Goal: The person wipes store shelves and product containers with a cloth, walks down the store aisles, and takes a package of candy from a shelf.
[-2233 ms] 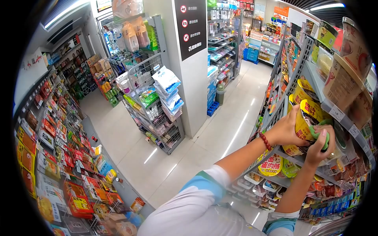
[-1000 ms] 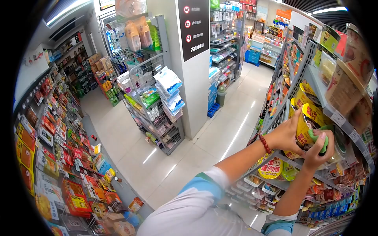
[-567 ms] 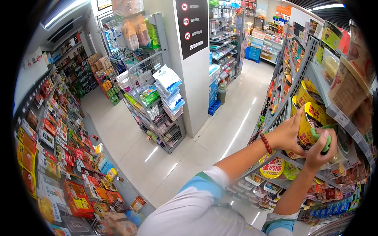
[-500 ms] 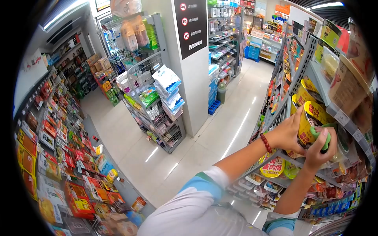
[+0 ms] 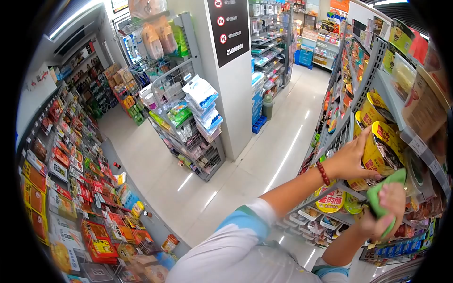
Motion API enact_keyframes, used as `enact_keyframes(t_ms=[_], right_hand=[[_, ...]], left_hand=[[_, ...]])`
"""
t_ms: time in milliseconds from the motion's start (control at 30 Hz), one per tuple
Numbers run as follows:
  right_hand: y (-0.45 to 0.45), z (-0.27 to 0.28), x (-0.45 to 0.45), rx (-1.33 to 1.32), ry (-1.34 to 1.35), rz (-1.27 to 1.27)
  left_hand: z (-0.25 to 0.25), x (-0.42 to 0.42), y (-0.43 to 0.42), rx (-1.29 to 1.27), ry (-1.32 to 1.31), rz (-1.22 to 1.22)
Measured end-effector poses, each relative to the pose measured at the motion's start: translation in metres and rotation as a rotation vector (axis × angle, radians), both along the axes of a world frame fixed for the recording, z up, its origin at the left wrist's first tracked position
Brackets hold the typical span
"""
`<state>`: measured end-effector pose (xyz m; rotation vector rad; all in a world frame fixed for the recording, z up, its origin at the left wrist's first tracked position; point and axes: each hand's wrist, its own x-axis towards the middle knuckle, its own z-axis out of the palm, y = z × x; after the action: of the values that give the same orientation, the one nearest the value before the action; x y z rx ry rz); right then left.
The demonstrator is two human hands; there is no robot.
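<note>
Clearly, the tub (image 5: 381,150) is yellow, the cloth (image 5: 375,197) green.

a shop (stocked shelves (image 5: 415,137), price tags (image 5: 417,145))

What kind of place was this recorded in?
Probably a convenience store or small supermarket: racks of packaged goods line the aisle, the shelf edge carries price labels, and a counter-like unit stands at the far end.
</note>
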<state>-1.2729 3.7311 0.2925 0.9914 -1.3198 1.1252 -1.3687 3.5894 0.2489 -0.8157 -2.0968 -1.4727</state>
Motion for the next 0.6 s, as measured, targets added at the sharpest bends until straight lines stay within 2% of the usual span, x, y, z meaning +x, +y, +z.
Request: enact_keyframes(t_ms=[200, 267, 333, 367, 400, 500, 533, 567, 600], right_hand=[[-0.004, -0.057, 0.068, 0.101, -0.204, 0.275], [0.002, -0.09, 0.078, 0.089, -0.442, 0.454], [0.01, -0.114, 0.092, -0.001, -0.813, 0.717], [0.02, -0.123, 0.098, -0.015, -1.014, 0.796], [0.03, -0.131, 0.1, 0.071, -1.07, 0.79], [0.061, -0.162, 0.097, 0.222, -1.23, 0.798], [0.069, -0.172, 0.099, 0.276, -1.339, 0.769], [0.076, -0.178, 0.102, 0.276, -1.36, 0.787], [0.084, -0.182, 0.102, 0.409, -1.289, 0.762]], left_hand=[[-0.001, 0.028, -0.009, 0.023, 0.033, 0.068], [-0.009, 0.051, -0.015, -0.034, 0.078, 0.176], [-0.014, 0.103, -0.025, -0.005, 0.028, 0.218], [-0.022, 0.129, -0.026, 0.021, -0.011, 0.21], [-0.033, 0.152, -0.024, 0.047, -0.05, 0.206], [-0.092, 0.221, 0.0, 0.283, -0.428, 0.068], [-0.122, 0.24, 0.007, 0.258, -0.566, 0.035], [-0.147, 0.261, 0.021, 0.275, -0.605, 0.038], [-0.156, 0.283, 0.037, 0.302, -0.674, 0.063]])
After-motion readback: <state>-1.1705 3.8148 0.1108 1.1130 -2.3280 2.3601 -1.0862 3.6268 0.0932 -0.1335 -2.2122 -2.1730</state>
